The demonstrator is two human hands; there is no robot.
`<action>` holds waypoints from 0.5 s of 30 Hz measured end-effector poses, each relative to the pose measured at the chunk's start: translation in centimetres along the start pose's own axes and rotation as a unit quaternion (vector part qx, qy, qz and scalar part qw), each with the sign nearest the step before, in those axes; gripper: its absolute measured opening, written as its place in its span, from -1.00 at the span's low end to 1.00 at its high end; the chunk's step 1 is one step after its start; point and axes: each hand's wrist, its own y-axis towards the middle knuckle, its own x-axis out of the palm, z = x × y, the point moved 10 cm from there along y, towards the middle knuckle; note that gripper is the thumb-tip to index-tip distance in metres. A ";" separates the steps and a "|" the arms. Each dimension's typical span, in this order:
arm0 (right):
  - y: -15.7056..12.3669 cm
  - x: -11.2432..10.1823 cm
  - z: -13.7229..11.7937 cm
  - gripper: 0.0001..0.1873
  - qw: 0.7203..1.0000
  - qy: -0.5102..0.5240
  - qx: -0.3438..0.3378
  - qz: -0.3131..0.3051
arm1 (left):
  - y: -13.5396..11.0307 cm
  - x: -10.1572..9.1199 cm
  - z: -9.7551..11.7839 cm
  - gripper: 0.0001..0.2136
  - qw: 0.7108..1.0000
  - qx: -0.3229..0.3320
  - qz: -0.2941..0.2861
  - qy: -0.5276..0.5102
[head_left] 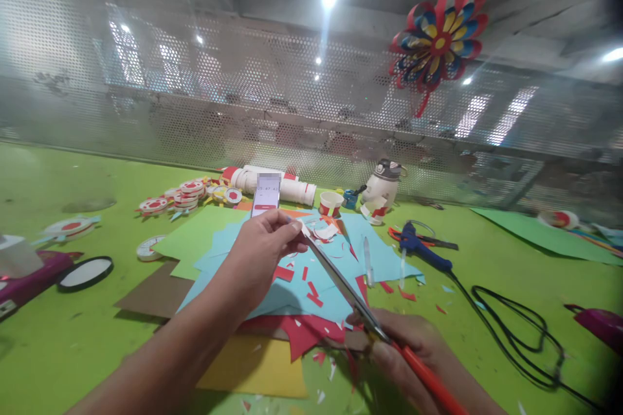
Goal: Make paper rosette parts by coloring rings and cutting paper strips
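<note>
My left hand (265,246) is closed in a pinch on a small piece of white paper (305,228), whose far side is hidden by the fingers. In my right hand (409,350) is a pair of scissors (348,288) with long metal blades and orange-red handles. The blade tips reach up beside the white paper; whether they touch it I cannot tell. Below both hands lie light blue paper sheets (224,279) strewn with red and white scraps. Red paper (306,332) and yellow paper (257,366) stick out underneath, nearer to me.
A phone (267,191) showing a timer leans behind the paper. Red-and-white paper discs (192,188) sit at the back left. To the right lies a blue glue gun (423,248) with a looped black cord (516,324). A white bottle (382,185) stands behind; a perforated screen (272,97) bounds the table.
</note>
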 end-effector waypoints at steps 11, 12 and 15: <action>-0.1 0.3 -1.1 -0.43 0.999 -0.019 -0.028 -0.015 | 0.3 -1.4 1.3 -0.86 0.998 0.028 0.056 -0.017; -0.1 0.0 -0.9 -0.44 0.999 -0.022 -0.026 -0.004 | 0.3 -1.4 1.3 -0.85 0.998 0.028 0.054 -0.019; -0.2 -1.1 -0.3 -0.47 0.999 -0.031 -0.018 0.041 | 0.3 -1.2 1.1 -0.85 0.998 0.037 0.047 -0.021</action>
